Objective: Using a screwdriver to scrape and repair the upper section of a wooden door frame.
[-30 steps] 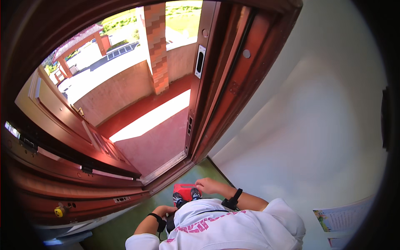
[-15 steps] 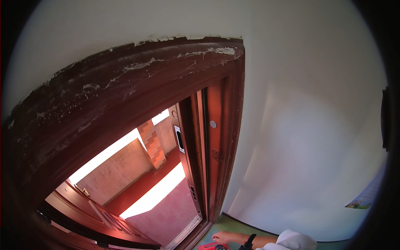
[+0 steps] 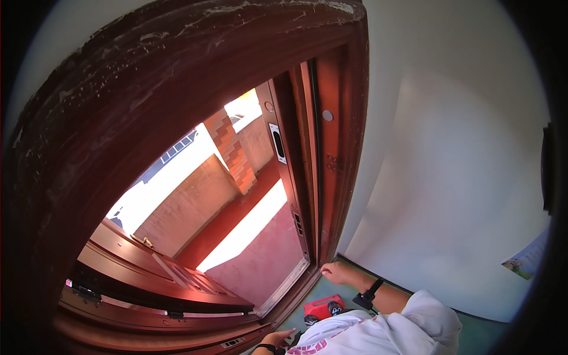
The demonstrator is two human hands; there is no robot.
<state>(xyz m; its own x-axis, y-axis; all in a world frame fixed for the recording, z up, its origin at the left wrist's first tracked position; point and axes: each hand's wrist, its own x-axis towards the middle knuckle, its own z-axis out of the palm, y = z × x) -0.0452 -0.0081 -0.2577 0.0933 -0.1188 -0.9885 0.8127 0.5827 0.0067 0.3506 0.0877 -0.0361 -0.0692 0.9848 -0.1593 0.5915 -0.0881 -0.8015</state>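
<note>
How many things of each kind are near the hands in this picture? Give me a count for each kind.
Hands: 2, right hand and left hand
Black wristbands: 2, right one, left one
Red object: 1
Wooden door frame: 1
Total: 6

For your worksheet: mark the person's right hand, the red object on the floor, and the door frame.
right hand [image 3: 336,273], head view, back of hand.
red object [image 3: 322,308], head view, top face.
door frame [image 3: 346,177], head view, right upright.

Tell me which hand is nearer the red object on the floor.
Left, narrowly. The left hand is low beside the red object, toward the door; the right hand is above it in the picture, near the door frame.
</note>
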